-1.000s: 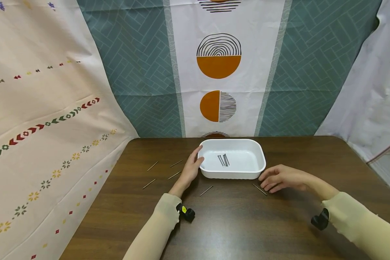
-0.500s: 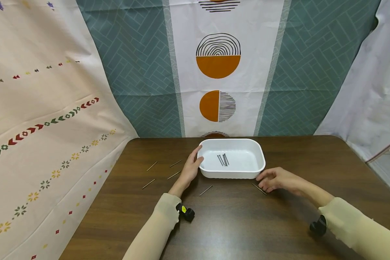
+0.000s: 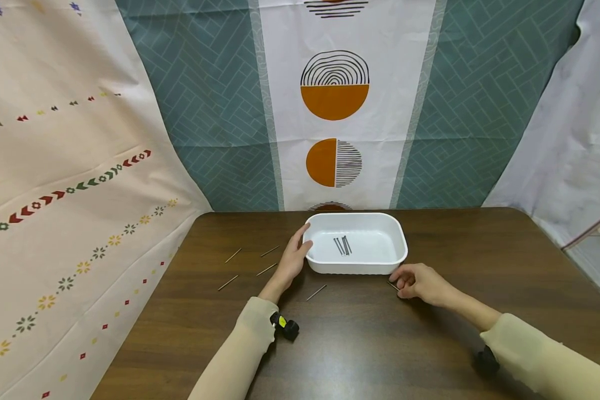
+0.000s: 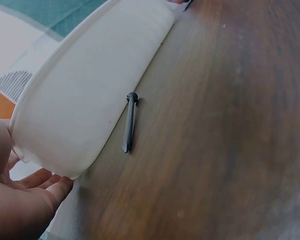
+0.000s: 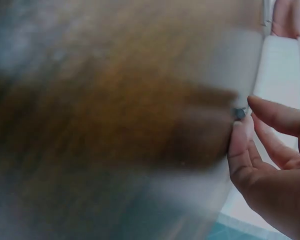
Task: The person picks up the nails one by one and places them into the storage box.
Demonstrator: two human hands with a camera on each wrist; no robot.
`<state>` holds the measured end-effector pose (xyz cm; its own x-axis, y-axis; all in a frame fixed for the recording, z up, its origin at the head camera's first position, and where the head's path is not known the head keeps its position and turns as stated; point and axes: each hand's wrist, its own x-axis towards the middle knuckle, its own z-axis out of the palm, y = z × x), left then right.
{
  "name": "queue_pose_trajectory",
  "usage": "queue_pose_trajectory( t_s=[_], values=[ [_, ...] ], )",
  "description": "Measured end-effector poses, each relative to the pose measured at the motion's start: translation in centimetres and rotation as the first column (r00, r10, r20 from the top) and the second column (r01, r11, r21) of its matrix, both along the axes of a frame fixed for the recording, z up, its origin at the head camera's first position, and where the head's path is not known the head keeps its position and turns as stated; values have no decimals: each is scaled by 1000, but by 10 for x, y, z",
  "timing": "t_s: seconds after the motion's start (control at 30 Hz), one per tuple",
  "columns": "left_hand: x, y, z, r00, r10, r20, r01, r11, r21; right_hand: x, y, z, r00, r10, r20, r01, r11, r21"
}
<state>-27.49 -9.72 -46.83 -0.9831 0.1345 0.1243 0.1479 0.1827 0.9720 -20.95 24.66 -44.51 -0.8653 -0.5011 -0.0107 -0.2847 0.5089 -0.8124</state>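
Note:
A white rectangular plastic tray (image 3: 357, 269) stands on the brown table, with several dark nails (image 3: 343, 246) lying inside. My left hand (image 3: 292, 261) grips its left end; in the left wrist view the thumb is at the rim and the fingertips (image 4: 60, 187) sit low on the outer wall. Near the front right corner, my right hand (image 3: 422, 284) pinches a nail (image 3: 392, 285) between thumb and fingers. The right wrist view shows that nail's head (image 5: 239, 113) at the fingertips, the rest largely hidden. One loose nail (image 4: 130, 122) lies in front of the tray.
Left of the left forearm, several more nails lie spread out, among them one nail (image 3: 233, 255) toward the back and another nail (image 3: 228, 283) nearer. A patterned curtain (image 3: 335, 139) hangs behind the table's far edge. Each wrist wears a small black camera (image 3: 291, 330).
My right hand has moved left and slightly down onto the nail at the tray's right corner, and its fingers have closed on it. The left hand stays on the tray.

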Motion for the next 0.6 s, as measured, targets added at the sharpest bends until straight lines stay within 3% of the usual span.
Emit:
queue_pose_trajectory(
  t_s=[0.17, 0.27, 0.43, 0.6],
  values=[
    [-1, 0, 0, 1000, 2, 6, -2, 1000, 8, 7, -9, 0, 985, 15, -173, 2, 995, 98],
    [-2, 1, -1, 1000, 1, 7, -1, 1000, 14, 10, -12, 0, 971, 36, -236, -3, 990, 138],
    [-1, 2, 2, 1000, -2, 21, 1, 1000, 16, 12, -15, 1, 968, 57, -244, -13, 983, 181],
    [15, 4, 24, 1000, -8, 22, 8, 1000, 30, 12, -14, 3, 969, 76, -237, -31, 981, 191]
  ],
)
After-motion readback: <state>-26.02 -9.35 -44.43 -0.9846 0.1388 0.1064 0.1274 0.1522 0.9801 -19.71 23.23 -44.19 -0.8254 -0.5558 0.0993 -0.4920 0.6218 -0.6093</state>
